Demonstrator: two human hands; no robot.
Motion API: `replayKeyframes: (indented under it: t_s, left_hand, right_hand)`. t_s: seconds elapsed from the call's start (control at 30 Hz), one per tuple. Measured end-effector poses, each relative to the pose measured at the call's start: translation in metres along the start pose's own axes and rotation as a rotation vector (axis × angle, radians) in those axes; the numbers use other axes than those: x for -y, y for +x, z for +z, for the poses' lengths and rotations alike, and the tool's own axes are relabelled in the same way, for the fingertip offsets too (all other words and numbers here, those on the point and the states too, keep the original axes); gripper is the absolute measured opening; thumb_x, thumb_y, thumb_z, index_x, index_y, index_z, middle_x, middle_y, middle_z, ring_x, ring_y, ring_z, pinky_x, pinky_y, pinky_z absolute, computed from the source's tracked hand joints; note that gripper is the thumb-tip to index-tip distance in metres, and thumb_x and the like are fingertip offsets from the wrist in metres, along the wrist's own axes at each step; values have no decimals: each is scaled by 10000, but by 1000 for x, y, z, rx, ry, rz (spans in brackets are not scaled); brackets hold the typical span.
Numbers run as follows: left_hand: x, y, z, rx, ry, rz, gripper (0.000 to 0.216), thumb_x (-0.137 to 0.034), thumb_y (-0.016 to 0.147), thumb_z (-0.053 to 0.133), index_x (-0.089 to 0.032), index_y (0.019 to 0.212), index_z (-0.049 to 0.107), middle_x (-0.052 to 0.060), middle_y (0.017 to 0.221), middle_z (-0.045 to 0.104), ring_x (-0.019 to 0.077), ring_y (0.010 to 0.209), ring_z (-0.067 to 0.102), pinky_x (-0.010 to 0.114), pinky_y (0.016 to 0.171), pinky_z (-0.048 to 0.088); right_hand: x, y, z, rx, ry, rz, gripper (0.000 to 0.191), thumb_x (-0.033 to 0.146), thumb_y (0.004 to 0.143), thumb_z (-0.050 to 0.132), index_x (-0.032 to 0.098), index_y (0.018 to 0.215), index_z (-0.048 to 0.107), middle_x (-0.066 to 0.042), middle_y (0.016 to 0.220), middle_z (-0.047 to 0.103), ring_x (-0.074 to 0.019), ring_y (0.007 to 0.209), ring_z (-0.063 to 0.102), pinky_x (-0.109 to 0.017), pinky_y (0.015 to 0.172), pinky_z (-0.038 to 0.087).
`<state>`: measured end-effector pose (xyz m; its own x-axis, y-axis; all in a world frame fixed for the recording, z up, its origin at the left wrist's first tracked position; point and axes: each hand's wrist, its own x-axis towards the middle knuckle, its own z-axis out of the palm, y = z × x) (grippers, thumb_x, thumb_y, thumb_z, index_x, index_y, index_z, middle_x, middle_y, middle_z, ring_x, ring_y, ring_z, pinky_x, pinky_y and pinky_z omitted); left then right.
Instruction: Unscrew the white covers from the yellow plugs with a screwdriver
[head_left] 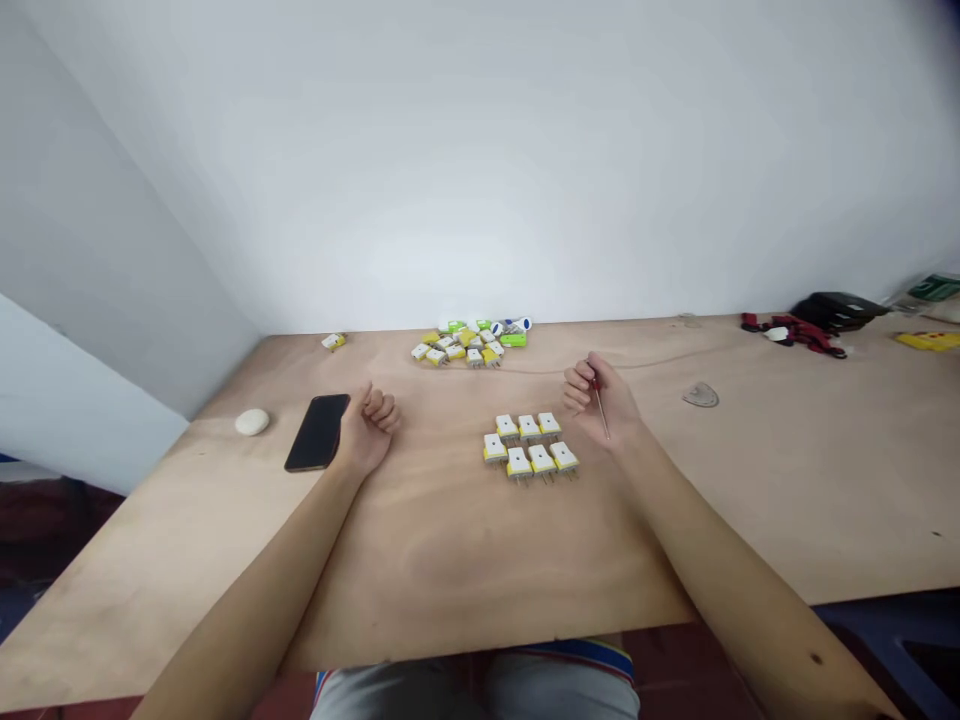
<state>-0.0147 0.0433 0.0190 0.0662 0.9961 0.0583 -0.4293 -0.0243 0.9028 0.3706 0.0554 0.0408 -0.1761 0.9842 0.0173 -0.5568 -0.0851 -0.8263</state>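
My left hand (369, 432) rests on the wooden table (450, 540) with its fingers curled into a loose fist, and nothing shows in it. It lies right beside a black phone (318, 432). My right hand (600, 400) is closed round a thin red-handled screwdriver (601, 408), whose shaft points down toward my wrist. Between my hands, several white-and-yellow plugs (529, 446) lie in two neat rows, prongs toward me. The right hand is just right of them.
A loose pile of more plugs and green parts (471, 342) lies at the back by the wall, with a single plug (334, 341) to its left. A white oval object (252, 422) sits left of the phone. A small grey piece (701, 396), red-black items (795, 332) and a yellow object (930, 340) lie to the right.
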Motion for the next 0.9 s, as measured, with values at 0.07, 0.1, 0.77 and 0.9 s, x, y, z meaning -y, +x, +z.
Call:
replayKeyframes:
  t_s: [0.07, 0.1, 0.77, 0.9]
  left_hand:
    - [-6, 1, -7, -6, -76, -16, 778, -656, 890, 767, -221, 625, 179, -74, 596, 203, 90, 508, 242, 239, 491, 285]
    - [-8, 1, -10, -10, -104, -19, 784, -673, 903, 749, -222, 625, 171, -71, 600, 199, 93, 511, 254, 239, 493, 302]
    - [-5, 19, -14, -166, -307, -190, 669, -720, 1074, 481, -138, 877, 745, 82, 707, 658, 188, 672, 680, 293, 679, 605]
    - [-5, 21, -15, -186, -286, -220, 665, -728, 1055, 518, -115, 1065, 778, 141, 846, 775, 209, 717, 735, 298, 680, 618]
  right_hand:
    - [-7, -1, 7, 35, 92, 32, 560, 500, 1017, 731, 230, 716, 343, 61, 663, 315, -94, 508, 266, -221, 452, 368]
    - [-11, -4, 8, 49, 130, 52, 557, 486, 1038, 705, 233, 716, 328, 60, 662, 304, -100, 508, 256, -227, 451, 372]
    - [-33, 32, -58, -288, 377, 154, 373, 371, 1150, 461, 226, 846, 621, -56, 822, 664, -139, 674, 606, -252, 593, 599]
    - [-31, 32, -59, -346, 370, 174, 431, 378, 1171, 411, 212, 848, 643, -93, 932, 743, -131, 684, 639, -245, 595, 622]
